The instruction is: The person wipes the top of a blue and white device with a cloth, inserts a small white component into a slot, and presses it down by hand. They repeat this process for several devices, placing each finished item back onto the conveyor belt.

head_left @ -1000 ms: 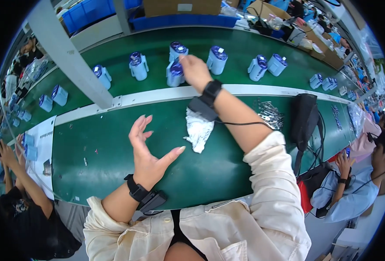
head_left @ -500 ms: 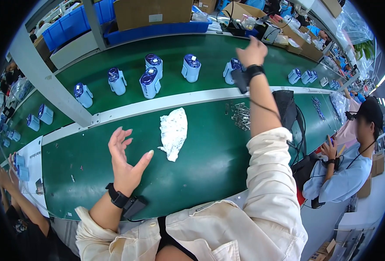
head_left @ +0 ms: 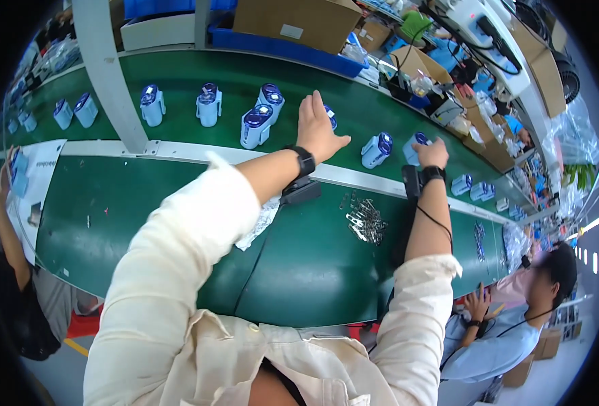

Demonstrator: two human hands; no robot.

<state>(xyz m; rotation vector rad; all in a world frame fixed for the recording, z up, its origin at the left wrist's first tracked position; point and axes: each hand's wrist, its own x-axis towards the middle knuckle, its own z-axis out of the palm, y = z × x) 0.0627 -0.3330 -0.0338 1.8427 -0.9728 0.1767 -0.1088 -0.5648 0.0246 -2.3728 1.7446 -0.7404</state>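
Over the far green belt, my left hand [head_left: 319, 132] is open, fingers stretched forward and thumb out. Partly hidden behind it is a light-blue plastic device with a dark-blue top [head_left: 330, 119]; I cannot tell whether they touch. My right hand [head_left: 434, 155] is closed on a similar two-tone blue device [head_left: 412, 150] farther right, its fingers at the upper part. Between the hands, another such device [head_left: 377, 150] stands on the belt. A crumpled white cloth [head_left: 259, 227] lies under my left forearm, partly covered. Small metal clips [head_left: 366, 222] form a loose pile on the near green table.
More blue devices [head_left: 256, 126] stand along the belt on both sides. A pale metal rail [head_left: 198, 153] separates belt from table, with an upright post [head_left: 106, 74] at left. Boxes [head_left: 292, 26] line the back. Co-workers sit at left and right [head_left: 516, 318].
My view has turned to the right. My left hand has reached from above the near table to the far belt. My right hand has closed on a blue device.
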